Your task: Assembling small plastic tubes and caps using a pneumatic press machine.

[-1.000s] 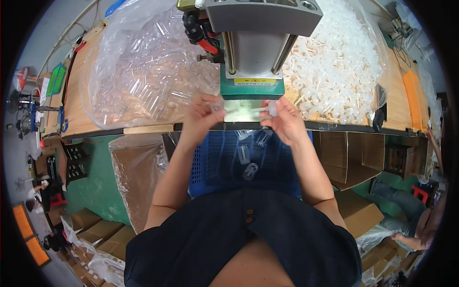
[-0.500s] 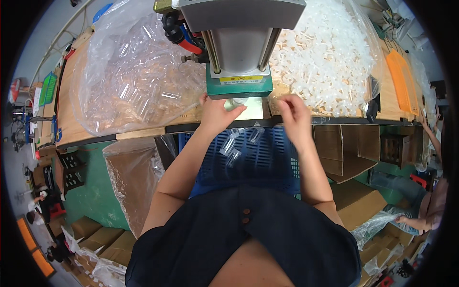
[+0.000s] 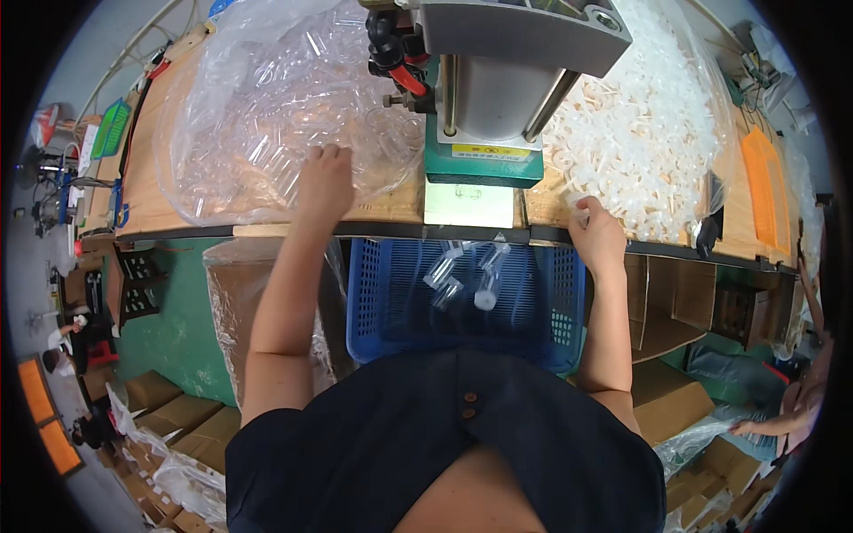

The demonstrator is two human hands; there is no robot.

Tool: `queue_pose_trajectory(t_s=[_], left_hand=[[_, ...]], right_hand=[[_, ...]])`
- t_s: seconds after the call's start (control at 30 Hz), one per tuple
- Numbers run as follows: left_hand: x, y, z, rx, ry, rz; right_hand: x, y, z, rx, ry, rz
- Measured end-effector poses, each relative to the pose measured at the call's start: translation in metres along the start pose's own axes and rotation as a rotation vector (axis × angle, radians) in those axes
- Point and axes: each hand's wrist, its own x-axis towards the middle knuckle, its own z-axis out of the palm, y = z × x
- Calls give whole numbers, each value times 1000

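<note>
Below the green-based press [image 3: 484, 115], which I take as the landmark, a blue basket [image 3: 391, 302] hangs under the bench edge and holds only a few finished clear pieces [image 3: 462, 275], so I judge the work to be early: the bag of clear plastic tubes [image 3: 267, 98] left of the press looks nearly full, and the heap of white plastic parts [image 3: 649, 133] right of the press is likewise large. The pale plate at the foot of the press [image 3: 469, 206] lies bare (no piece is seated on it that I can see). My left hand [image 3: 324, 182] rests palm down on the tube bag, left of the press, fingers curled loosely over the film; whether it has a tube gripped I cannot tell. My right hand [image 3: 597, 233] sits at the near edge of the white heap, right of the press, fingers pinched narrow on what appears to be one white part [image 3: 576, 201].
</note>
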Motion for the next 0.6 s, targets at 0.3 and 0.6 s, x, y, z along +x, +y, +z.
queue_pose_trajectory(t_s=[0.3,0.6], left_hand=[[-49,91,-8,-1637,-242,-14],[-34,133,-11,-1075,29,295]], right_hand=[[-22,-61,16,1955,-487,-19],[-23,-102,26,1583,-440,-122]])
